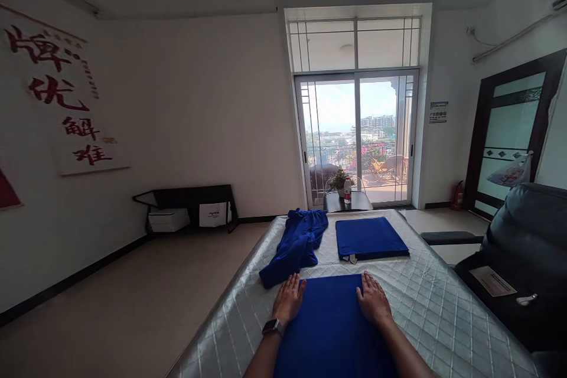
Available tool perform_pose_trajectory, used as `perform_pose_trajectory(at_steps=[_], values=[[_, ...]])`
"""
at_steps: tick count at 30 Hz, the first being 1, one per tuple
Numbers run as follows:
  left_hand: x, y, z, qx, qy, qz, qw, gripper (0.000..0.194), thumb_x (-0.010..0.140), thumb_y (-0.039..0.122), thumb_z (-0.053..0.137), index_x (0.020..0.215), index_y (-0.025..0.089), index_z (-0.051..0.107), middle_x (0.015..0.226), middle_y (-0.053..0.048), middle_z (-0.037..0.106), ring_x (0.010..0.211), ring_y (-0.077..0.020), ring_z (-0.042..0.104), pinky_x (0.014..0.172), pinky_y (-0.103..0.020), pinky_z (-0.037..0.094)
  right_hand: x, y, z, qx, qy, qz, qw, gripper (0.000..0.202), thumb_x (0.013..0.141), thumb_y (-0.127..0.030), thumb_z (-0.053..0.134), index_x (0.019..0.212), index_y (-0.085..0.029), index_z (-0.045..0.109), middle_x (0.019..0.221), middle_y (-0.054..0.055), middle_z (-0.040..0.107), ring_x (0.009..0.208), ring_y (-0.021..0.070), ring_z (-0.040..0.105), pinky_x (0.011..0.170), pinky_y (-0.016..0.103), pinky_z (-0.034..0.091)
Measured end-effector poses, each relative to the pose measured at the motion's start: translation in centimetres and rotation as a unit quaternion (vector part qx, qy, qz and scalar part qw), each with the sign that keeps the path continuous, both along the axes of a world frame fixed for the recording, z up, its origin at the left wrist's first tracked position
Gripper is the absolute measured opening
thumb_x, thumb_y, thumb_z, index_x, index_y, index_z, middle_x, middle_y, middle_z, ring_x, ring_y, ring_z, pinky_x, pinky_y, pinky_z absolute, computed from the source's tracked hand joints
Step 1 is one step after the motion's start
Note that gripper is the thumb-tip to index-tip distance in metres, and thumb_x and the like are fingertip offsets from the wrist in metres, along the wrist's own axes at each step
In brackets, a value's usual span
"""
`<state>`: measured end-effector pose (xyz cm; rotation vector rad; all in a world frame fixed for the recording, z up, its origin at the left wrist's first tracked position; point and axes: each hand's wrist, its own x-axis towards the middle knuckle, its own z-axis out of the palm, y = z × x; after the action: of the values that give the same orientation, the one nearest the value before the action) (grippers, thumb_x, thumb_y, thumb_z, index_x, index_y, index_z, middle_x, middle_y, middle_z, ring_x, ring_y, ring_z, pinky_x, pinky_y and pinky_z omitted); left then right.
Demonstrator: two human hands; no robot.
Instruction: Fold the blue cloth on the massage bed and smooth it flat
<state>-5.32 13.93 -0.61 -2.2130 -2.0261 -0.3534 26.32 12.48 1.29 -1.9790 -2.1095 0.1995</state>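
A flat blue cloth (332, 325) lies on the quilted silver-grey surface (425, 295), right in front of me. On its far left corner rests my left hand (289, 298), fingers stretched out and a watch on the wrist. My right hand (373, 298) lies flat at the far right corner, its fingers extended too. Beyond my left hand is a crumpled blue cloth (301, 242). A neatly folded blue cloth (371, 237) with a small white tag sits farther off to the right. The near end of the flat cloth runs out of view.
A dark armchair (522, 248) with a card and a small white object stands at the right. Past the far edge, a small table (358, 202) holds a plant and a bottle (348, 191). A black rack (190, 201) with white boxes stands by the left wall.
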Motion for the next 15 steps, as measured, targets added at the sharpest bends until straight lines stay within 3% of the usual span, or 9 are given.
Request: perform_pose_trajectory(at_steps=[9, 15], values=[[0.1, -0.9, 1.1, 0.0, -0.008, 0.026, 1.0, 0.051, 0.1, 0.031, 0.03, 0.145, 0.014, 0.048, 0.152, -0.012, 0.045, 0.143, -0.0251, 0.036, 0.117, -0.041, 0.03, -0.1, -0.1, 0.1, -0.002, 0.005, -0.003, 1.0, 0.07, 0.094, -0.042, 0.022, 0.155, -0.009, 0.022, 0.163, 0.006, 0.018, 0.15, 0.0169, 0.015, 0.121, 0.033, 0.008], [1.6, -1.7, 2.4, 0.014, -0.025, 0.062, 0.998, 0.06, 0.102, 0.042, 0.023, 0.145, 0.007, 0.045, 0.151, -0.019, 0.043, 0.143, -0.0294, 0.036, 0.116, -0.047, 0.03, 0.0, 0.0, 0.0, 0.0, 0.002, -0.002, 1.0, 0.07, 0.094, -0.042, 0.023, 0.155, -0.009, 0.022, 0.162, 0.007, 0.019, 0.149, 0.0174, 0.016, 0.121, 0.033, 0.009]])
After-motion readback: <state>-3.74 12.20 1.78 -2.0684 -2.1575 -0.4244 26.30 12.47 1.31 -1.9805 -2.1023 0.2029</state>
